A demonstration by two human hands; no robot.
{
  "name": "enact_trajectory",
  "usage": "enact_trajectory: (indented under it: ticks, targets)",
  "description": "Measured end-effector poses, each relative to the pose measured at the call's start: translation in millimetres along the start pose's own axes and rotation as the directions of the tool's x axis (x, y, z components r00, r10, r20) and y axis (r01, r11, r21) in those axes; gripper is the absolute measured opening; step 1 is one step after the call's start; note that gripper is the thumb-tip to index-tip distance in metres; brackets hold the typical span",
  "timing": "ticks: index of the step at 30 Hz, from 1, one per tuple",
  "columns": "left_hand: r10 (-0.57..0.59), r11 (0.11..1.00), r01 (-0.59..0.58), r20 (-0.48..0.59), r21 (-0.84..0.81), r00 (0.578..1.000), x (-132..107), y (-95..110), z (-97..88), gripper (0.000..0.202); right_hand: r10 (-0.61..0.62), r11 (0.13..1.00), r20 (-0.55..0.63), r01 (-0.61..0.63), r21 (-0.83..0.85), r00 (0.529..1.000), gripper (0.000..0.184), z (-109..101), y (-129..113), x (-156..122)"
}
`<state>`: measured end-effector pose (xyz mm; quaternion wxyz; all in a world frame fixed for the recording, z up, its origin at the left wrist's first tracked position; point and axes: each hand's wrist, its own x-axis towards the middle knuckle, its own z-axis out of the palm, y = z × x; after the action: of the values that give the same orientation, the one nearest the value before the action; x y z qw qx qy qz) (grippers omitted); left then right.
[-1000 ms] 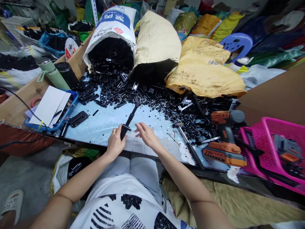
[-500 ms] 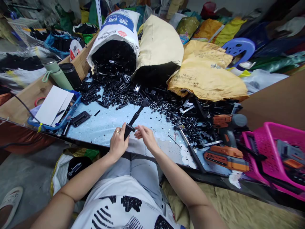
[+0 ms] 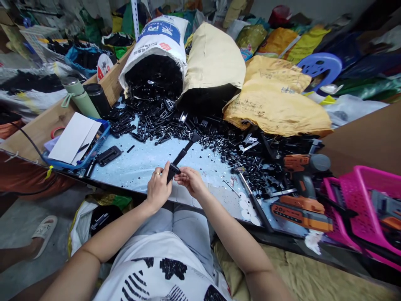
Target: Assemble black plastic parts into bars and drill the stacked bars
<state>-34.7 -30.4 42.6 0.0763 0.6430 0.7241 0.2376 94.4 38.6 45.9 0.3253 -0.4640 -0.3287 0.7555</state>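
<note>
My left hand (image 3: 158, 187) is closed around the wide lower end of a long black plastic part (image 3: 183, 154). The part's narrow arm slants up and away over the blue work surface, ending in a broader head. Fingertips of my right hand (image 3: 191, 180) are pinched together at the right side of the part's wide end. Whatever lies between them is too small or hidden to make out. Beyond both hands spreads a pile of small black parts and metal pins (image 3: 216, 144).
At the right are a hammer (image 3: 252, 198), an orange cordless drill (image 3: 302, 192) and a pink basket (image 3: 360, 209). A blue tray (image 3: 105, 140) with papers stands left, beside a black plate-like piece (image 3: 108, 156). Open sacks (image 3: 213, 58) line the back. Another person's slippered foot (image 3: 44, 236) is at lower left.
My right fingers have closed together and come up against the black part's side. The part has turned slightly in my left hand. The other person's foot has moved right; the view has shifted slightly.
</note>
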Motion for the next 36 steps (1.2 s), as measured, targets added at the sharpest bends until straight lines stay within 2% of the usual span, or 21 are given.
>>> enact_trajectory:
  ticks: [3,5,10,12,13,14,15,17,18,20,21,22,23,24,26,28,30,32,33,34,36]
  targets:
    - [0.001,1.0,-0.001,0.006,0.01,1.0,-0.4,0.3,0.3,0.058,0.126,0.984,-0.023,-0.122,0.131,0.992,0.007,2.9,-4.0,1.5]
    - [-0.003,1.0,0.003,0.002,0.009,1.0,-0.1,0.2,0.2,0.058,0.132,0.978,-0.026,-0.126,0.163,0.991,0.01,3.8,-4.3,2.0]
    - [-0.02,1.0,0.02,-0.014,-0.014,1.0,1.1,0.4,-0.7,0.059,0.022,0.992,-0.023,-0.019,0.125,1.0,0.017,4.9,3.5,8.4]
    - [-0.024,0.999,0.024,0.005,-0.035,1.0,1.3,0.0,-0.9,0.058,-0.075,0.997,-0.047,0.075,0.0,0.996,0.019,5.5,7.7,10.4]
    - [-0.029,0.998,0.031,0.025,-0.056,0.999,1.6,-0.5,-0.8,0.058,-0.174,0.979,-0.057,0.166,-0.115,0.983,0.019,5.6,9.6,10.5]
    - [-0.037,0.996,0.042,0.054,-0.084,0.998,2.1,-1.2,-0.6,0.059,-0.303,0.925,-0.057,0.279,-0.26,0.951,0.019,5.5,11.1,10.1]
    - [-0.05,0.991,0.06,0.085,-0.118,0.995,3.0,-2.1,-0.3,0.059,-0.447,0.82,-0.032,0.394,-0.416,0.894,0.018,4.8,12.0,9.2]
    - [-0.083,0.973,0.111,0.145,-0.201,0.986,6.0,-4.3,0.5,0.06,-0.675,0.494,0.115,0.562,-0.664,0.729,0.013,1.6,11.8,7.2]
    - [-0.1,0.959,0.142,0.173,-0.246,0.98,8.0,-5.4,0.8,0.06,-0.729,0.318,0.225,0.611,-0.725,0.647,0.012,-1.0,10.3,6.6]
    - [-0.123,0.923,0.196,0.228,-0.331,0.966,12.7,-7.8,0.7,0.06,-0.73,0.042,0.436,0.672,-0.739,0.525,0.013,-7.1,4.6,6.6]
    - [-0.13,0.904,0.219,0.251,-0.366,0.959,15.0,-8.9,0.1,0.06,-0.695,-0.047,0.524,0.697,-0.716,0.492,0.015,-10.1,0.8,7.0]
    - [-0.135,0.887,0.237,0.268,-0.397,0.954,17.1,-9.9,-0.9,0.06,-0.655,-0.098,0.585,0.715,-0.693,0.478,0.016,-12.6,-3.1,7.6]
    - [-0.139,0.87,0.252,0.278,-0.424,0.951,18.8,-10.7,-2.2,0.06,-0.622,-0.11,0.616,0.725,-0.68,0.483,0.017,-14.4,-6.8,7.9]
    - [-0.139,0.854,0.26,0.283,-0.45,0.949,19.9,-11.3,-3.7,0.059,-0.601,-0.083,0.615,0.725,-0.684,0.511,0.018,-15.2,-9.8,7.8]
    - [-0.134,0.828,0.264,0.282,-0.495,0.95,20.1,-11.1,-6.5,0.056,-0.576,0.06,0.532,0.682,-0.729,0.621,0.021,-14.1,-12.5,6.5]
    - [-0.142,0.822,0.261,0.261,-0.507,0.955,18.2,-9.2,-8.0,0.056,-0.529,0.293,0.381,0.584,-0.757,0.759,0.025,-9.2,-10.6,4.9]
    - [-0.166,0.841,0.255,0.22,-0.478,0.961,15.4,-7.3,-7.9,0.059,-0.453,0.567,0.227,0.475,-0.673,0.862,0.031,-1.2,-6.7,6.1]
    - [-0.161,0.864,0.239,0.206,-0.443,0.965,14.6,-8.2,-8.4,0.059,-0.374,0.779,0.12,0.382,-0.498,0.92,0.037,9.7,-4.5,12.1]
    - [-0.135,0.871,0.225,0.228,-0.437,0.964,16.3,-10.8,-10.2,0.055,-0.347,0.835,0.091,0.351,-0.423,0.934,0.04,16.2,-5.0,16.8]
    - [-0.097,0.873,0.213,0.272,-0.44,0.957,20.1,-15.0,-13.9,0.051,-0.335,0.861,0.077,0.339,-0.379,0.939,0.042,23.4,-6.8,22.1]
    - [-0.012,0.858,0.213,0.395,-0.468,0.919,36.4,-28.7,-30.6,0.048,-0.362,0.847,0.089,0.367,-0.385,0.928,0.043,38.4,-13.4,33.0]
